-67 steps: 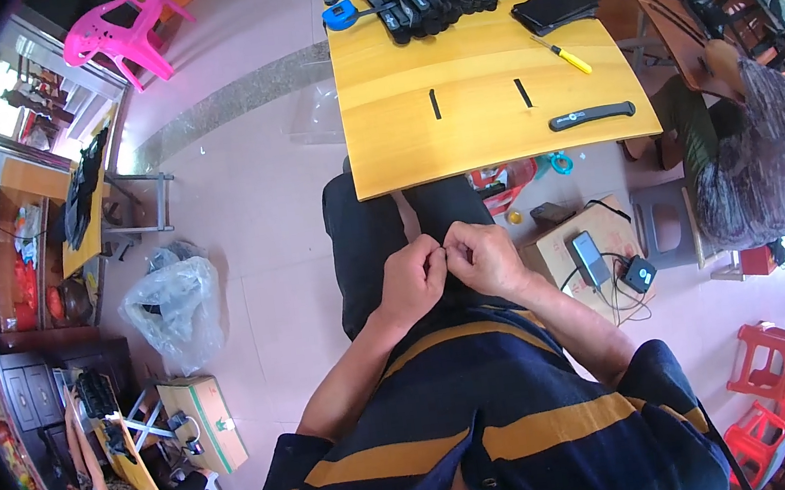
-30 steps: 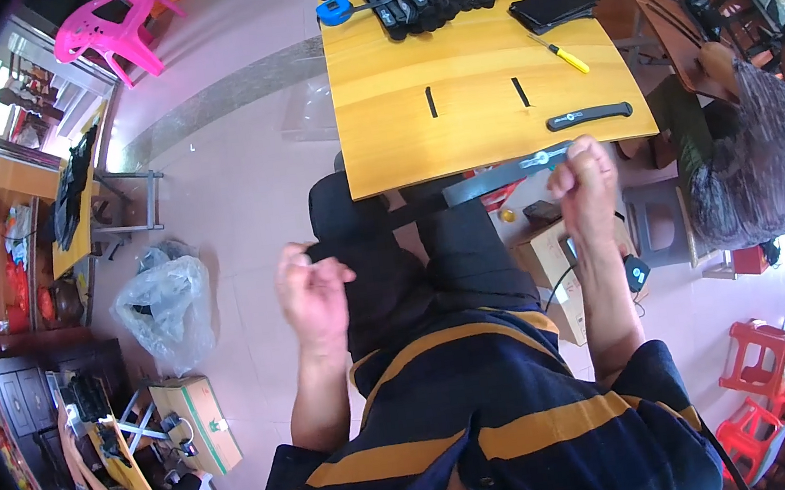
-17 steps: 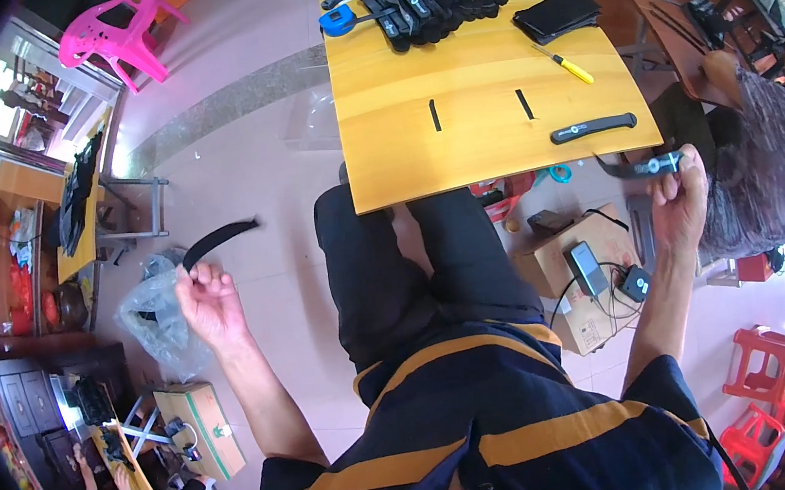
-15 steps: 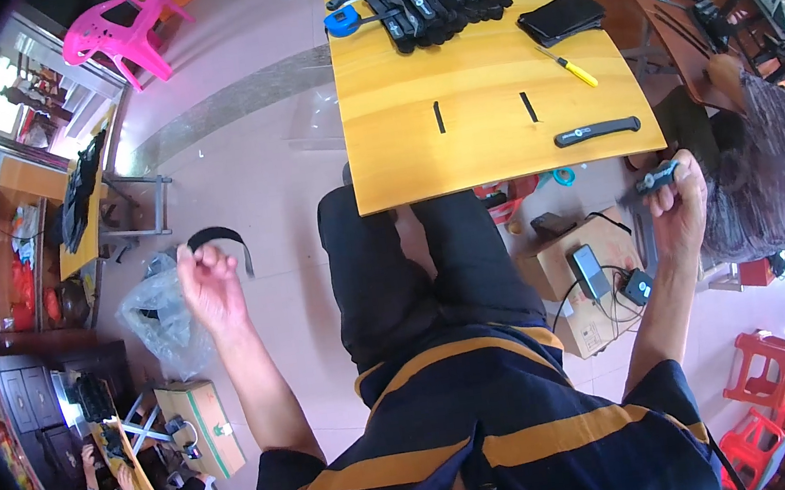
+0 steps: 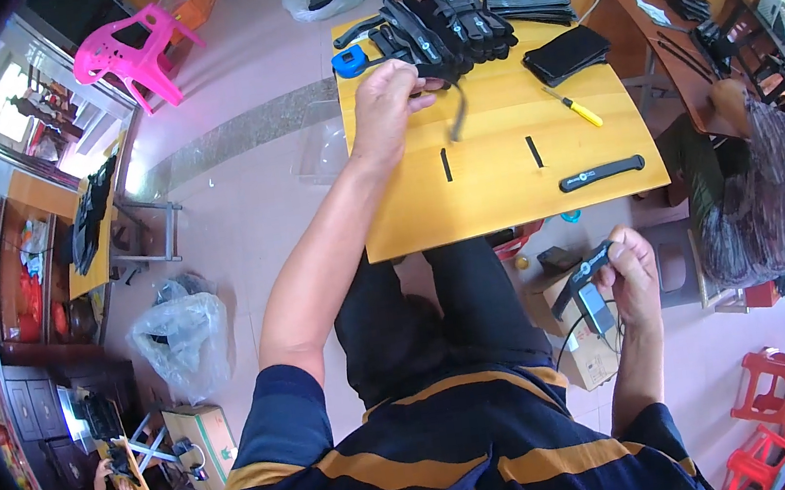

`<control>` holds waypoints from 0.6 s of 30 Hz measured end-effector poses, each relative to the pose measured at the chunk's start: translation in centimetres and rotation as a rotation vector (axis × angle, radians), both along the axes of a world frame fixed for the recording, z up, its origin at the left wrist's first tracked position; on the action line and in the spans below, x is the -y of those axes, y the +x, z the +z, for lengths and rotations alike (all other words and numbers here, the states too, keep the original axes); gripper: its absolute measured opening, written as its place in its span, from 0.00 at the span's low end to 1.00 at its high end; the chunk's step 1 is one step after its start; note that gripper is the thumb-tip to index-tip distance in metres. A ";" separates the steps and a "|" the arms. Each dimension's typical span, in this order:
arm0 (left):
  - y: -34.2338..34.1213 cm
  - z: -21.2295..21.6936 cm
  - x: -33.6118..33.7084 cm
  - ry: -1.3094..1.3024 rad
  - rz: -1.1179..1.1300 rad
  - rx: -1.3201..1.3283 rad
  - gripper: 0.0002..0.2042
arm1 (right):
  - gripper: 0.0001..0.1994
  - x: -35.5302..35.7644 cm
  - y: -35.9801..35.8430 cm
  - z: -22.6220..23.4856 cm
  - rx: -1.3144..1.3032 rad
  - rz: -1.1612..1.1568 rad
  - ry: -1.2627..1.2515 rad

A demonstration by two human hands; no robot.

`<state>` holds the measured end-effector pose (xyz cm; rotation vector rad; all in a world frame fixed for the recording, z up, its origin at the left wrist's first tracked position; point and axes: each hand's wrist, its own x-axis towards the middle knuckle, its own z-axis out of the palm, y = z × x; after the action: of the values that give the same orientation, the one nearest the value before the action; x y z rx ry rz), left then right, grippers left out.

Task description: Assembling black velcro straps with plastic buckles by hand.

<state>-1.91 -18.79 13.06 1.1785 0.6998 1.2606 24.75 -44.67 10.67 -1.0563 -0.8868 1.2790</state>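
Note:
My left hand (image 5: 384, 114) is over the far left part of the yellow wooden table (image 5: 398, 210), pinching a thin black strap (image 5: 459, 111) that curves down to the right. In front of the table's near right edge, my right hand (image 5: 634, 276) grips a short black strap with a pale mark (image 5: 584, 268), held tilted in the air. Another black strap with a pale mark (image 5: 602, 173) lies flat at the table's near right. Two short dark strips (image 5: 446, 165) sit apart on the tabletop. A heap of black straps (image 5: 473, 24) covers the far edge, partly behind my left hand.
A blue tape measure (image 5: 350, 61), a stack of black pieces (image 5: 567, 53) and a yellow-handled screwdriver (image 5: 582, 111) lie on the table. Below right stands a cardboard box (image 5: 591, 363) with a phone (image 5: 595, 308). A person (image 5: 768, 189) sits at the right; a plastic bag (image 5: 184, 339) lies left.
My left hand has swung from the left side up and over the table, carrying its strap. My right hand has come down and inward with its strap. The view has shifted slightly.

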 end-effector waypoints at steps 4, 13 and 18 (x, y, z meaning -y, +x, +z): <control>-1.6 -3.8 -1.1 -0.035 0.130 -0.173 0.08 | 0.12 -0.4 0.5 -0.7 -0.017 -0.005 -0.005; -10.5 -11.8 -3.4 0.015 0.563 -1.043 0.13 | 0.12 -2.2 0.0 -1.1 -0.049 -0.004 -0.030; -11.7 -12.2 -5.2 0.031 0.623 -1.058 0.14 | 0.11 -2.4 -0.5 -0.7 -0.043 0.023 -0.038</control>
<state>-13.57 -13.55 0.86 1.7176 1.9393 1.0525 24.28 -42.28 9.94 -1.0476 -0.8472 1.3377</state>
